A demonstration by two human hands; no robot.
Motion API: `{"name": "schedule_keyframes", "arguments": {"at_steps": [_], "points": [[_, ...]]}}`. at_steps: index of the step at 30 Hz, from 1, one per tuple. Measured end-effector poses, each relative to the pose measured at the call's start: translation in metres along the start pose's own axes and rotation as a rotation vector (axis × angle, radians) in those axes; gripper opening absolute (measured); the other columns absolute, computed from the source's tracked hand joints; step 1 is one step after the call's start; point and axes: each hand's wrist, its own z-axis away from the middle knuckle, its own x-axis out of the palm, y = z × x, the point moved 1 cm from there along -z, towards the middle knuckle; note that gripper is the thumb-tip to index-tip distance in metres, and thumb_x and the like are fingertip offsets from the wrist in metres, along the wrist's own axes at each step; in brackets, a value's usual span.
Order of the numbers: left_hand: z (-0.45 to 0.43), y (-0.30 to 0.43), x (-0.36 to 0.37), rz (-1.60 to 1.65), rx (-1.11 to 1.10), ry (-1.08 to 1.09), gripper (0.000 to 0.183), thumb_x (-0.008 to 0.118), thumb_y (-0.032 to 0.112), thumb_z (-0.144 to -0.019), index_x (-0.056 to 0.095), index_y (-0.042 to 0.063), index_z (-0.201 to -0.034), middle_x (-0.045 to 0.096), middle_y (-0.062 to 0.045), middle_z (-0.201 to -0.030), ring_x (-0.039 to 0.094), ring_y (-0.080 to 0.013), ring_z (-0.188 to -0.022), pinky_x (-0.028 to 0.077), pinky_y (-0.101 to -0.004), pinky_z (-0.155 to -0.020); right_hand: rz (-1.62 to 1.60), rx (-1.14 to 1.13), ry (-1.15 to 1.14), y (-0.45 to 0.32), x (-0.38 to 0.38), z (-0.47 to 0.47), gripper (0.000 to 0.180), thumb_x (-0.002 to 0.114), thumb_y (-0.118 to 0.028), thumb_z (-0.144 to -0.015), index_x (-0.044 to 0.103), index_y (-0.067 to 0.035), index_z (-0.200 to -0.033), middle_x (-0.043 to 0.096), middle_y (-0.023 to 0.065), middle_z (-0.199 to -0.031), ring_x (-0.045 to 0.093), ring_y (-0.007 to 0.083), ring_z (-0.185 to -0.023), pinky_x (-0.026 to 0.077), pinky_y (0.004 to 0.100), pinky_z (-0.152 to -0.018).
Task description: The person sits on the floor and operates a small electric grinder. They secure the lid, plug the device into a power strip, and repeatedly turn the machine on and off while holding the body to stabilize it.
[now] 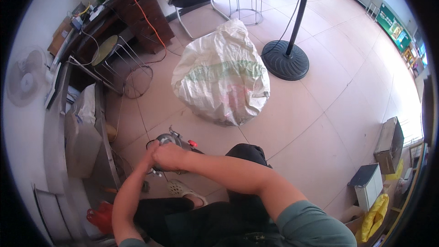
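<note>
Low in front of me, my left hand (153, 151) and my right hand (168, 156) meet over a grey metal device (167, 138) with a red knob (192, 143). The hands overlap and cover part of it. Their fingers are mostly hidden, so whether either grips the device cannot be told. Beyond them, a large white woven plastic sack (223, 75) with a green band stands on the tiled floor. One light clog (178, 188) shows below the hands.
At the upper left a round stool (105, 50) stands by a dark wooden desk (151, 24), with an orange cable (144, 13) hanging down. Behind the sack is a black round stand base (285, 60). Boxes (387, 145) and a yellow bag (375, 218) lie at right.
</note>
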Motion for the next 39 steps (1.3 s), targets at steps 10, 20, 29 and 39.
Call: {"name": "schedule_keyframes", "arguments": {"at_steps": [10, 20, 29, 39], "points": [[0.048, 0.063, 0.111, -0.124, 0.695, -0.287, 0.051, 0.057, 0.027, -0.100, 0.041, 0.006, -0.144, 0.042, -0.008, -0.150, 0.040, -0.0154, -0.137, 0.034, -0.0311, -0.110, 0.009, -0.015, -0.070, 0.006, -0.005, 0.015, 0.014, 0.064, -0.008, -0.072, 0.071, -0.002, -0.081, 0.071, 0.0188, -0.085, 0.070, 0.0375, -0.083, 0.057, 0.0471, -0.072], [0.051, 0.102, 0.250, 0.532, 0.472, -0.534, 0.059, 0.058, 0.021, -0.099, 0.033, 0.004, -0.150, 0.034, -0.013, -0.156, 0.032, -0.0197, -0.143, 0.024, -0.0356, -0.118, -0.045, -0.036, -0.221, 0.009, -0.007, 0.016, 0.017, 0.062, -0.007, -0.077, 0.072, -0.001, -0.088, 0.070, 0.0210, -0.090, 0.069, 0.0392, -0.088, 0.056, 0.0485, -0.077], [0.040, 0.118, 0.288, 0.935, 0.445, -0.292, 0.070, 0.071, 0.025, -0.090, 0.038, 0.002, -0.148, 0.036, -0.015, -0.156, 0.034, -0.0266, -0.142, 0.030, -0.0418, -0.115, -0.069, 0.037, -0.274, 0.004, -0.025, 0.013, 0.015, 0.060, -0.012, -0.082, 0.068, -0.001, -0.090, 0.069, 0.0194, -0.089, 0.068, 0.0389, -0.089, 0.054, 0.0487, -0.079], [-0.006, 0.058, 0.377, 0.870, 0.400, -0.228, 0.057, 0.061, 0.025, -0.095, 0.044, 0.003, -0.145, 0.039, -0.018, -0.154, 0.037, -0.0314, -0.141, 0.030, -0.0404, -0.116, -0.015, -0.025, -0.235, 0.007, -0.010, 0.008, 0.015, 0.065, -0.014, -0.078, 0.068, -0.002, -0.087, 0.070, 0.0180, -0.086, 0.069, 0.0362, -0.082, 0.055, 0.0465, -0.072]]}}
